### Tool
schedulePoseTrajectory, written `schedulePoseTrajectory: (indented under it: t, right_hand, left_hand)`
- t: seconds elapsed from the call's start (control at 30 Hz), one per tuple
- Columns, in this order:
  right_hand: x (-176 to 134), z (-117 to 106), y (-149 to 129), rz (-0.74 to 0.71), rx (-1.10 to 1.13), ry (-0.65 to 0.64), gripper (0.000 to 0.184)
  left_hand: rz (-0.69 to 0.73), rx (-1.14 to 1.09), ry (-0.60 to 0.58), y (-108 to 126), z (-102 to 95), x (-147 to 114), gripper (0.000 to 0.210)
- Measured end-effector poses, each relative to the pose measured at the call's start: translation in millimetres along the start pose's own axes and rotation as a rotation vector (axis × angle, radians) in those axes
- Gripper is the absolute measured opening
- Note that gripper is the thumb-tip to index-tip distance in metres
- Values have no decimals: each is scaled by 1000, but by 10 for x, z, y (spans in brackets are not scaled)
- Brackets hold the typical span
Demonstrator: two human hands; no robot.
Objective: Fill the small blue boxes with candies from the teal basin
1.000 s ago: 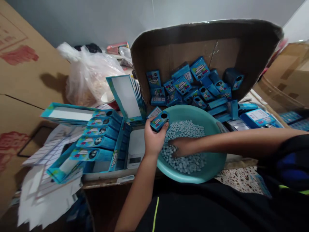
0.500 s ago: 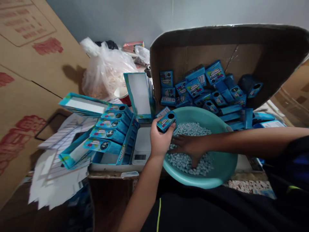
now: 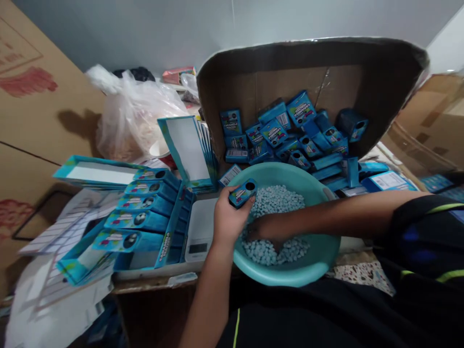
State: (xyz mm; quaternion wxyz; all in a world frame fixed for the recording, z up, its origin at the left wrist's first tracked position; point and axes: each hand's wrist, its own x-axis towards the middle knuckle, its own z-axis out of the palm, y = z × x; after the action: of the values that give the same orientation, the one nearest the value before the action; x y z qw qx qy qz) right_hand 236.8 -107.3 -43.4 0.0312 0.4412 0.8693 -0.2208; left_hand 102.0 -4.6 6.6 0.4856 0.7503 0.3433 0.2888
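My left hand (image 3: 232,215) is closed around a small blue candy box (image 3: 242,193), held tilted over the left rim of a turquoise basin (image 3: 321,263). A dark round spot shows on the box's near face. Small pale-blue candies (image 3: 279,198) lie heaped in the basin. Among them, my right hand (image 3: 270,229) is pushed in with its fingers curled, the fingertips buried out of sight. Just left of the basin sits a white kitchen scale (image 3: 201,222) with a small display.
Blue display trays (image 3: 155,244) stand at left, one with several candy boxes (image 3: 136,220) in a row. Behind the basin, a cardboard carton (image 3: 290,72) on its side holds many blue boxes. Papers (image 3: 54,290) overhang the left table edge. A plastic bag (image 3: 141,111) sits behind.
The view has swung right, so things sit further left. My right hand's spread fingers have curled and sunk into the candies. My left hand still holds the box.
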Motion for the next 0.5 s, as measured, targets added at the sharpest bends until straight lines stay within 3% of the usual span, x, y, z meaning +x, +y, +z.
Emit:
schedulePoseTrajectory:
  t: [0.2, 0.3, 0.4, 0.5]
  right_hand:
    - [-11, -108, -133, 106, 171, 17, 32]
    - [-92, -199, -196, 149, 306, 71, 28]
    - [-258, -315, -250, 166, 476, 226, 26]
    - [-437, -426, -284, 219, 817, 418, 18]
  left_hand:
    - [-18, 133, -108, -18, 41, 42, 42]
    - [-27, 175, -108, -18, 43, 33, 44]
    - [-24, 273, -121, 0, 34, 24, 44]
    - [-15, 323, -152, 22, 45, 29, 42]
